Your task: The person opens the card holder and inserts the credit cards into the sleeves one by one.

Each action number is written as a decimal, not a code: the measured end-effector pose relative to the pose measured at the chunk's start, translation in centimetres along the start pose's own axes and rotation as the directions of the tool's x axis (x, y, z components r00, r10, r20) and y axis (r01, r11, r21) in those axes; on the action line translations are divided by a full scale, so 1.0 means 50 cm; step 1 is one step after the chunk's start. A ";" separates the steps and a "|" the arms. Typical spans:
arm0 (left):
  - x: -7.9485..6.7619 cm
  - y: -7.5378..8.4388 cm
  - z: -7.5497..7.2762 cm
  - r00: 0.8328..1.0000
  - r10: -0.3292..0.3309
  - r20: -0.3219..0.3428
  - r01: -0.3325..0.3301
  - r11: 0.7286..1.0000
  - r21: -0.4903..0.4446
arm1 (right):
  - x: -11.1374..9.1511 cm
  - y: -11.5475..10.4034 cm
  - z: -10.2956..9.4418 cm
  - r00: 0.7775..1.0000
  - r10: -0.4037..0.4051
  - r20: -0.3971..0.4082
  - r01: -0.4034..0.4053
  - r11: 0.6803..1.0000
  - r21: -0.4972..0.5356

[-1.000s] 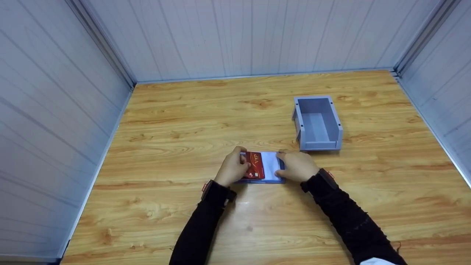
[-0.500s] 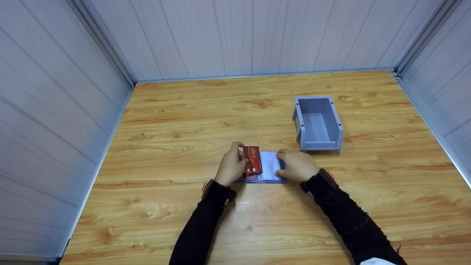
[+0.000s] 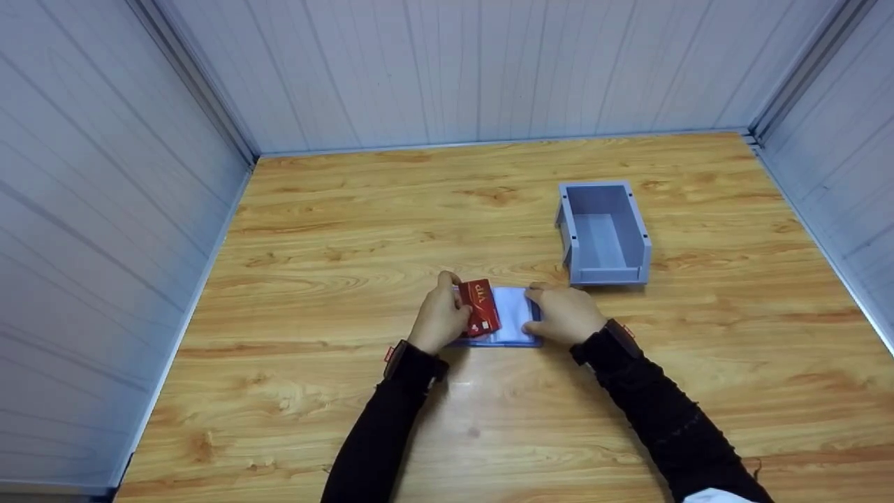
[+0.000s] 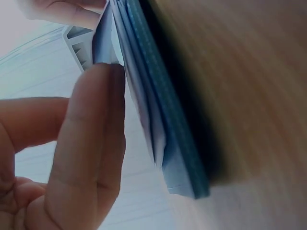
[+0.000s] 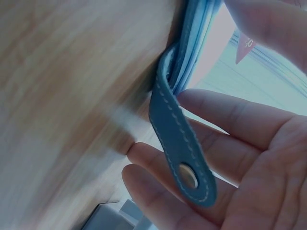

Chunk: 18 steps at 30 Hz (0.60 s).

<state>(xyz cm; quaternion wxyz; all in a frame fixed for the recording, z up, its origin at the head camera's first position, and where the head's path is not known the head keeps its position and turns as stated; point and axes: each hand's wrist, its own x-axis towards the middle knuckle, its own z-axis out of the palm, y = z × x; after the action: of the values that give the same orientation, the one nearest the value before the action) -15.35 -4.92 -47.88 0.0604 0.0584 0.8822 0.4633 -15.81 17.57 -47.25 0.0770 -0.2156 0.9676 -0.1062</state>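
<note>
Over the left half of an open blue card holder (image 3: 513, 313), a red card (image 3: 479, 307) with gold "VIP" lettering lies at a slight tilt. My left hand (image 3: 440, 318) pinches this card by its left side. The holder rests on the table, showing pale plastic sleeves. On its right end, my right hand (image 3: 567, 314) grips with thumb and forefinger at the near and far edges. The right wrist view shows the stitched strap (image 5: 180, 139) with a metal snap in front of the fingers. Layered sleeves and a stitched cover edge (image 4: 165, 110) appear in the left wrist view.
A grey plastic bin (image 3: 604, 237) stands behind and to the right of the right hand. Panel walls (image 3: 447, 77) enclose the wooden table (image 3: 335, 230) at the back and on both sides.
My left hand has first raised the red card away from me over the holder, then brought it slightly back and tilted it. The right hand and holder have stayed in place.
</note>
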 end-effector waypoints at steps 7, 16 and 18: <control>-0.001 0.001 0.002 0.999 -0.009 0.031 0.009 1.000 -0.011 | 0.000 0.001 0.000 1.000 0.009 0.006 -0.009 1.000 0.010; -0.001 0.002 0.009 0.998 0.053 0.038 -0.056 0.994 0.095 | 0.001 0.001 -0.001 1.000 -0.025 -0.013 0.025 1.000 -0.004; 0.000 0.003 0.011 0.997 0.057 0.048 -0.062 0.991 0.119 | 0.001 0.001 -0.001 1.000 -0.029 -0.012 0.029 1.000 0.004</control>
<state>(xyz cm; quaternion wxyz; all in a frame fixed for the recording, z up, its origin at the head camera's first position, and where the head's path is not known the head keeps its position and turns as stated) -15.24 -4.42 -48.06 0.0624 0.0983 0.9048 0.4096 -15.90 17.60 -47.21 0.0700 -0.2287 0.9647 -0.1105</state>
